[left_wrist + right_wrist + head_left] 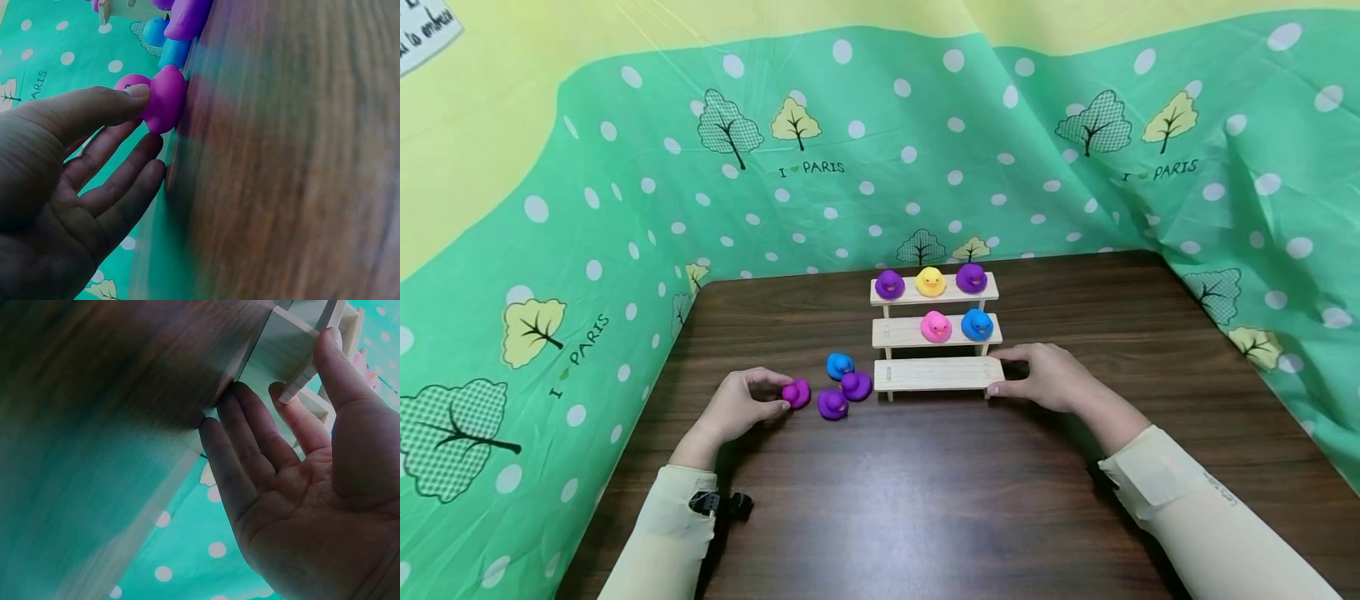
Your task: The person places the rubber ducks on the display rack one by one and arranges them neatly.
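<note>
Head view: left hand (739, 406) pinching magenta duck (797, 393) on counter (925, 483) w/ thumb & fingertips, right hand (1047, 377), fingers straight, steadying wooden step rack (937, 374); judged pick-up step, next needs lift to bare bottom tier.

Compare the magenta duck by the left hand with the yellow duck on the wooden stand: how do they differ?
The magenta duck sits on the table, pinched by the left hand; the yellow duck stands untouched on the top step of the stand. Colours differ. Both are small toy ducks of similar size.
</note>
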Available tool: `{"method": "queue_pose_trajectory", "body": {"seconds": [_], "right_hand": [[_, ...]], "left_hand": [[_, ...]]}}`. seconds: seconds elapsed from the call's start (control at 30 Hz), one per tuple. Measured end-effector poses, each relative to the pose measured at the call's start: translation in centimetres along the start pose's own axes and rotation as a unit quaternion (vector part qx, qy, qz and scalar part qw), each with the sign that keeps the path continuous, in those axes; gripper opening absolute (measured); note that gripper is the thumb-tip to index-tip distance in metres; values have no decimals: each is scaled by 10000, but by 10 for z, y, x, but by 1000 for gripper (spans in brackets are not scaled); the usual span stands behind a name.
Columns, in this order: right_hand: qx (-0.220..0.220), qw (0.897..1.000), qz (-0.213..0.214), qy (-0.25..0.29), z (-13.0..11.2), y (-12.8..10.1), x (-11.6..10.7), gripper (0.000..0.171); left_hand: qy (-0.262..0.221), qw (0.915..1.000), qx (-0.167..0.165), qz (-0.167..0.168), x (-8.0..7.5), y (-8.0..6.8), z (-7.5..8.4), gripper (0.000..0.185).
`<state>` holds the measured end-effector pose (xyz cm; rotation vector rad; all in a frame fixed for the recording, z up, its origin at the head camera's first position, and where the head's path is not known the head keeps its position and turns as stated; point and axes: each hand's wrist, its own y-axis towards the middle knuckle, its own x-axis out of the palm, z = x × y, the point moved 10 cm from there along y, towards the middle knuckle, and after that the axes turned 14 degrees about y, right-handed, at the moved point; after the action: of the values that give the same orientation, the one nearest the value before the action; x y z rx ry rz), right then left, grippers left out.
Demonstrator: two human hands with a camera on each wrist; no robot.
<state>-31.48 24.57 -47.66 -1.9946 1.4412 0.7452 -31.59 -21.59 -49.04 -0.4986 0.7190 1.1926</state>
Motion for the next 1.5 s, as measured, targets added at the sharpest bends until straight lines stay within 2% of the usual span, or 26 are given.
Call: {"method": "queue_pose_trajectory", "body": {"seconds": [0.2, 0.4, 0.57, 0.77, 0.9, 1.2, 1.5], "right_hand": [[-5, 10000, 8, 0, 0, 1, -1, 72], [-28, 10000, 33, 9, -1, 0, 0, 72], [-23, 10000, 14, 22, -2, -1, 0, 72], [-38, 10000, -7, 28, -3, -2, 0, 71], [-55, 10000, 13, 29, -3, -1, 0, 70], [-31, 10000, -1, 34, -2, 0, 1, 69], [17, 10000, 2, 33, 0, -1, 0, 67]], "left_hand": [[-29, 9999, -101, 26, 0, 0, -2, 30], [-34, 9999, 19, 101, -1, 1, -2, 30], [46, 9999, -31, 137, -2, 1, -1, 30], [189, 9992, -54, 337, -9, 2, 5, 28], [169, 9981, 111, 583, -16, 6, 14, 28], [-312, 9923, 347, 1146, -29, 19, 45, 29], [-712, 9846, 697, 1439, -22, 37, 80, 30]]}}
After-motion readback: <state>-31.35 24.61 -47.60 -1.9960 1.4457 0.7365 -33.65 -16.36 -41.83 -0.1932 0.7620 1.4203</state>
